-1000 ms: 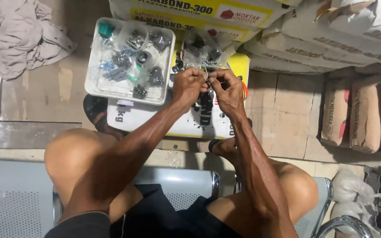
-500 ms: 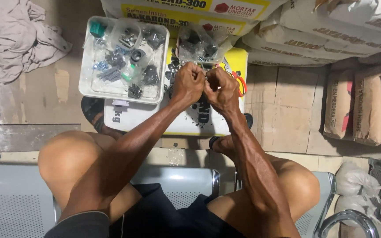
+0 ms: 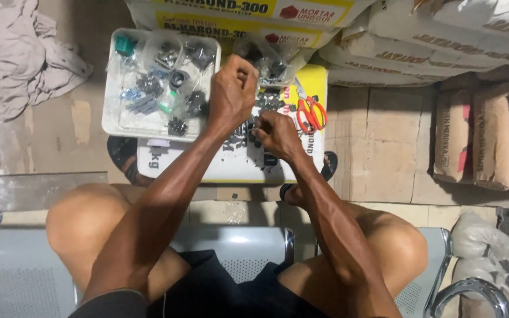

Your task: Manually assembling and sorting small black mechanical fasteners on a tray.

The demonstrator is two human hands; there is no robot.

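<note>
Glossy white plastic tray [image 3: 112,115], seemingly metal small parts [image 3: 148,100], matt crumpled cloth [image 3: 19,65]

Hands no longer clasped together: left hand [image 3: 232,94] now raised toward the clear bag of dark parts [image 3: 264,59], right hand [image 3: 275,132] lower over the white sack top [image 3: 207,168], fingers pinched on something small.
</note>
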